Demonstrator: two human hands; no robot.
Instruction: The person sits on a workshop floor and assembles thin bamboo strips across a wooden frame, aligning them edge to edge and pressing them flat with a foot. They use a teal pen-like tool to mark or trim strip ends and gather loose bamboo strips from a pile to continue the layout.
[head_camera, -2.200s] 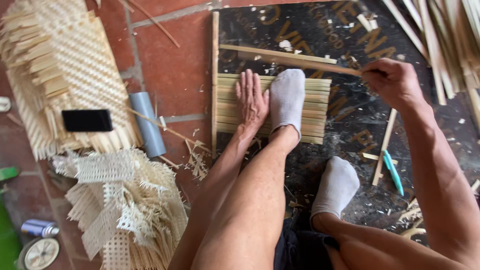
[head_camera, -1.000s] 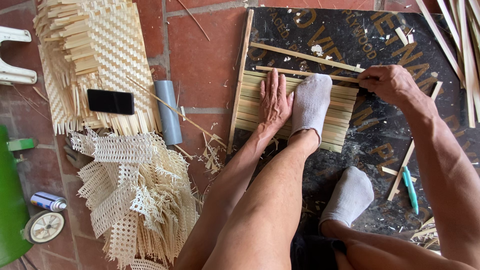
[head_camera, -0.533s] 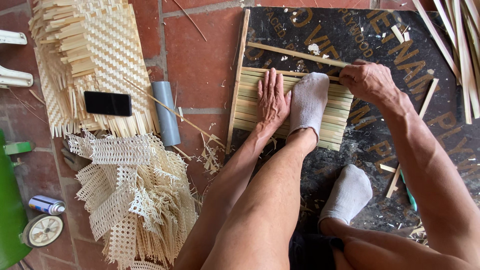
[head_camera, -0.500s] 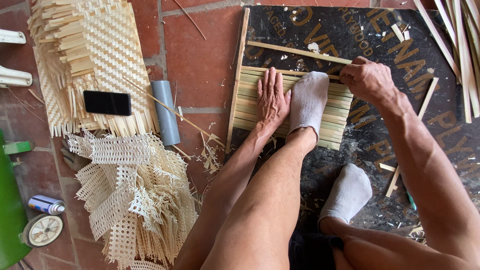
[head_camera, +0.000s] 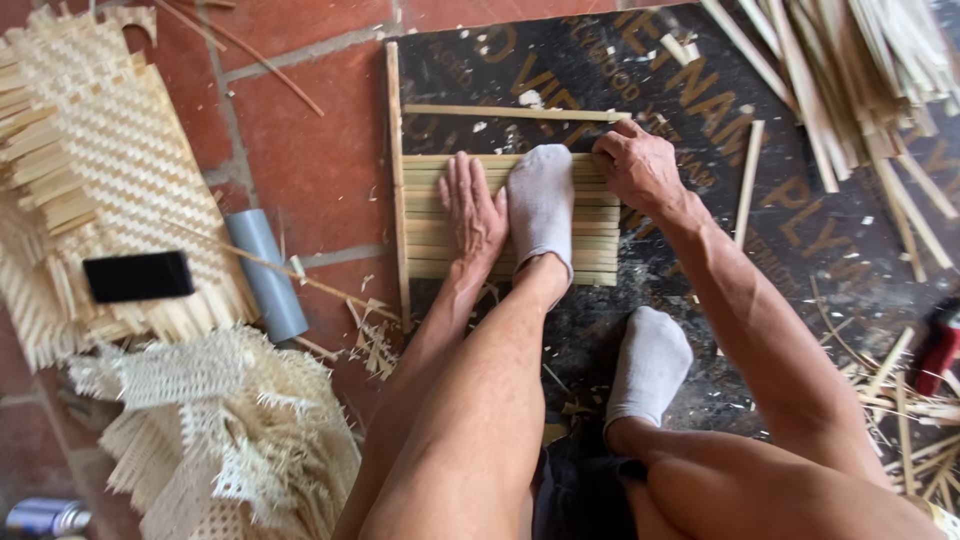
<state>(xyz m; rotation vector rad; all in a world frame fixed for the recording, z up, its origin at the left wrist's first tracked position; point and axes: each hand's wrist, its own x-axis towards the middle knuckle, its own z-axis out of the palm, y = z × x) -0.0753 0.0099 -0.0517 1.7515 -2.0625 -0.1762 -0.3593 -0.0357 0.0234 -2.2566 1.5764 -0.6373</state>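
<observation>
— Where are the strips?

— Centre of the frame, a row of bamboo strips (head_camera: 590, 225) on the black board (head_camera: 800, 250). My left hand (head_camera: 475, 210) lies flat on them, fingers spread; my socked foot (head_camera: 541, 210) presses beside it. My right hand (head_camera: 640, 165) grips the row's upper right edge, fingers curled.

— What could go wrong?

— I think the strips could slide apart if my foot lifts.
</observation>
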